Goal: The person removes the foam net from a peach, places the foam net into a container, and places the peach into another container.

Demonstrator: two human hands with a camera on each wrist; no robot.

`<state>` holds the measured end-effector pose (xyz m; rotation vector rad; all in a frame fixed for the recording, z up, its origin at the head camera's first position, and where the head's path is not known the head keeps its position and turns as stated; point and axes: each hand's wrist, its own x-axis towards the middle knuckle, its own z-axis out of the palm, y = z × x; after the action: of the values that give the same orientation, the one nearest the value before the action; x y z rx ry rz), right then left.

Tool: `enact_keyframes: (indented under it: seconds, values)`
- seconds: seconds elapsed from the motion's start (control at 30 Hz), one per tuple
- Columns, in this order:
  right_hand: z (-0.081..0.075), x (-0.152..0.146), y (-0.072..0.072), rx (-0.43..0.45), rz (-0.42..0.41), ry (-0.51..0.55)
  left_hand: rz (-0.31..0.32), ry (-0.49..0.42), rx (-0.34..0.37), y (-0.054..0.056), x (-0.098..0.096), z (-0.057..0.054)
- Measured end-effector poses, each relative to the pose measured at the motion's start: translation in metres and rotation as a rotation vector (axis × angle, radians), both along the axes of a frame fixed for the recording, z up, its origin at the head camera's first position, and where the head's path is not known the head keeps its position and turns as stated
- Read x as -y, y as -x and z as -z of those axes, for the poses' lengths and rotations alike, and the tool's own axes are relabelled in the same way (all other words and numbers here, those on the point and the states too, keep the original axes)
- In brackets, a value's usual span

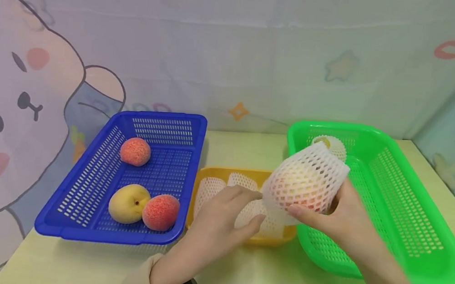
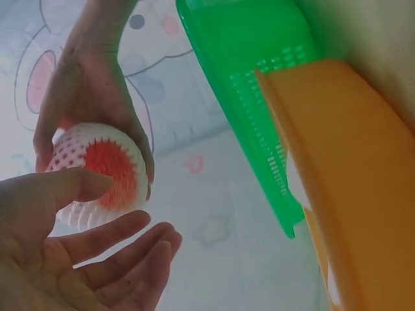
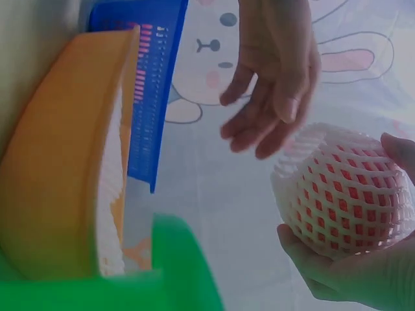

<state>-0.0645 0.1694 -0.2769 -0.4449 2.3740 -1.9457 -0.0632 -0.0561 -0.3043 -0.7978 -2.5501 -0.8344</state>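
My right hand [image 1: 353, 222] grips a peach in a white foam net [image 1: 306, 181], raised between the yellow and green baskets. In the left wrist view, the peach's red surface [image 2: 113, 175] shows through the net's open end. Close beside it, my left hand [image 1: 220, 219] holds nothing, its fingers loosely spread over the yellow basket [image 1: 265, 240]. White foam nets [image 1: 210, 188] lie inside that basket, partly hidden behind the left hand.
On the left, a blue basket [image 1: 48, 227] contains two red peaches [image 1: 161, 212] and one yellow peach [image 1: 127, 203]. A green basket [image 1: 441, 268] stands on the right, with a netted fruit [image 1: 336, 147] at its far end. A printed cloth hangs behind the table.
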Motion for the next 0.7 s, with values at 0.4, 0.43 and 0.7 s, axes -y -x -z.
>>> enact_keyframes:
  seconds: [0.4, 0.43, 0.7]
  values:
    - [0.023, 0.026, 0.01, 0.083, -0.047, 0.307, 0.031, -0.407, 0.422, 0.012, -0.005, 0.001]
    - [0.026, 0.028, 0.011, 0.088, -0.054, 0.322, 0.019, -0.418, 0.449, 0.013, -0.005, 0.001]
    - [0.035, 0.036, 0.013, 0.133, -0.088, 0.298, 0.003, -0.456, 0.598, 0.018, -0.003, 0.006]
